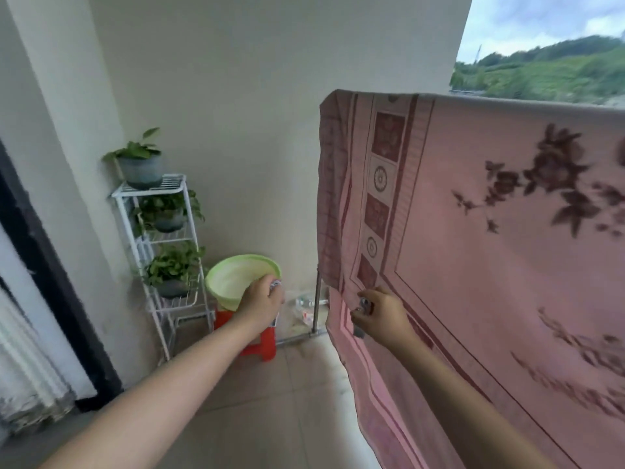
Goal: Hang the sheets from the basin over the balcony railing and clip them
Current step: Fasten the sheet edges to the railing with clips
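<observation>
Sheet (473, 231) drapes the railing; right hand (378, 313) pinches its edge, left hand (262, 304) grips clips.

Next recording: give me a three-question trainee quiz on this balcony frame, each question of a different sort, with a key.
1. True or false: the pink sheet already hangs over the railing.
2. The green basin sits on: A) the white plant rack, B) the red stool, C) the floor.
3. Fill in: each of the hands, left and right, holds a small metal ____.

Key: 1 true. 2 B. 3 clip: one clip in the left hand, another clip in the right hand at the sheet's edge.
</observation>
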Demonstrator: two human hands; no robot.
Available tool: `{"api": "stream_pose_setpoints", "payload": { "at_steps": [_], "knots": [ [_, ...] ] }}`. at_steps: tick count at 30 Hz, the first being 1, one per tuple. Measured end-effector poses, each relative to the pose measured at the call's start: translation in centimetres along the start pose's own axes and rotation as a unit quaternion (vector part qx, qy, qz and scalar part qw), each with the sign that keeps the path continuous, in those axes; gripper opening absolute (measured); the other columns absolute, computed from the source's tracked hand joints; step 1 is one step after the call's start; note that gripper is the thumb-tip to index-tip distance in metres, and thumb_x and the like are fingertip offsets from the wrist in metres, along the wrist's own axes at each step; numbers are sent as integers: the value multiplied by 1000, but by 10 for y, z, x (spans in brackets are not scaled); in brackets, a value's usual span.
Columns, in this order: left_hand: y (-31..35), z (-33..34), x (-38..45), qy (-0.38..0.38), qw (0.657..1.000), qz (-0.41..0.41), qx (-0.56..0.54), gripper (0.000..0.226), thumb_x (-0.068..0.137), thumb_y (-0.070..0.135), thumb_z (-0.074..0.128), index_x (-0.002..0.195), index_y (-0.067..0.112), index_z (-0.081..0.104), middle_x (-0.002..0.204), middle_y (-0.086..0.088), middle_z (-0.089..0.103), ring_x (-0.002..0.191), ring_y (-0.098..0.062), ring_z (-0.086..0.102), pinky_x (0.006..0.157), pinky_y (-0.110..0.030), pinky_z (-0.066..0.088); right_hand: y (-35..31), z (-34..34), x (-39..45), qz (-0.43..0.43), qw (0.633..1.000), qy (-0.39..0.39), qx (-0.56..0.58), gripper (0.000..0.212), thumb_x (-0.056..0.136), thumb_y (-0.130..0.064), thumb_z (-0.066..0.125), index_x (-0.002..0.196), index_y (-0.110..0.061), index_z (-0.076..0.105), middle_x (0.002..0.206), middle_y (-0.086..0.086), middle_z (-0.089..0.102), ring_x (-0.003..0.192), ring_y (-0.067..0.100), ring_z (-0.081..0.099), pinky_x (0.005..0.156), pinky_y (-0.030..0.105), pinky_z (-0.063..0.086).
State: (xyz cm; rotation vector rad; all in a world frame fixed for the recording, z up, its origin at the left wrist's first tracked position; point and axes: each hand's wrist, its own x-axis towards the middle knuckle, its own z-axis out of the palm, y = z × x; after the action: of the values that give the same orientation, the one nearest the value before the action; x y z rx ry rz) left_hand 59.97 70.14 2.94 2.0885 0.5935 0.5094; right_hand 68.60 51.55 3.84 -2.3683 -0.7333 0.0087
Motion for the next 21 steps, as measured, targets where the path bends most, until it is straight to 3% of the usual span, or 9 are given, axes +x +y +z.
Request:
{"api": "stream_pose_setpoints", "payload": {
  "at_steps": [2, 4, 7, 9, 11, 14, 21],
  "knots": [
    [-7, 10, 62, -6, 1000, 10, -28, 39, 85, 23, 36, 108, -2, 56, 108, -27, 59, 102, -34, 57, 84, -34, 43, 5, 13, 59, 3, 1000, 7, 3, 35, 79, -12, 60, 110, 4, 58, 110, 17, 54, 94, 27, 54, 77, 28, 42],
    [-8, 18, 123, -11, 999, 22, -49, 36, 84, 18, 37, 106, -2, 58, 103, -25, 59, 101, -32, 55, 88, -34, 42, 12, 27, 118, 3, 1000, 14, -3, 33, 79, -14, 61, 105, 7, 59, 106, 18, 54, 92, 30, 55, 80, 33, 45],
    [1, 25, 223, -1, 991, -1, -137, 23, 66, 20, 37, 69, 16, 59, 76, -9, 52, 75, -24, 48, 70, -30, 39, 21, 41, 215, -5, 999, 40, 2, 31, 80, -14, 62, 102, 8, 60, 102, 21, 55, 93, 32, 55, 71, 28, 39],
    [11, 25, 292, 8, 992, 6, -123, 14, 65, 26, 43, 58, 19, 53, 63, -2, 47, 66, -20, 44, 62, -28, 35, 23, 42, 281, -5, 999, 54, -3, 29, 80, -13, 62, 101, 6, 61, 100, 20, 55, 93, 31, 55, 64, 22, 30],
    [18, 22, 356, 4, 996, 19, -86, 23, 78, 25, 55, 57, 18, 50, 56, 1, 45, 61, -19, 43, 57, -27, 33, 20, 40, 341, -5, 997, 73, 4, 25, 77, -10, 63, 97, 5, 64, 91, 17, 52, 85, 27, 53, 60, 18, 26],
    [15, 23, 446, -1, 999, 50, -12, 25, 82, 19, 58, 59, 14, 52, 55, 6, 47, 54, -10, 42, 53, -22, 32, 15, 44, 423, -7, 994, 108, 24, 21, 73, -2, 63, 92, 8, 63, 85, 10, 44, 77, 19, 45, 55, 15, 26],
    [-2, 31, 651, -76, 991, 101, 44, 26, 86, 22, 53, 66, 9, 63, 56, 0, 54, 65, -21, 52, 53, -20, 33, 9, 82, 591, -23, 985, 141, -92, 16, 79, -5, 56, 92, 1, 63, 88, 4, 43, 76, 16, 46, 52, 8, 30]
  ]
}}
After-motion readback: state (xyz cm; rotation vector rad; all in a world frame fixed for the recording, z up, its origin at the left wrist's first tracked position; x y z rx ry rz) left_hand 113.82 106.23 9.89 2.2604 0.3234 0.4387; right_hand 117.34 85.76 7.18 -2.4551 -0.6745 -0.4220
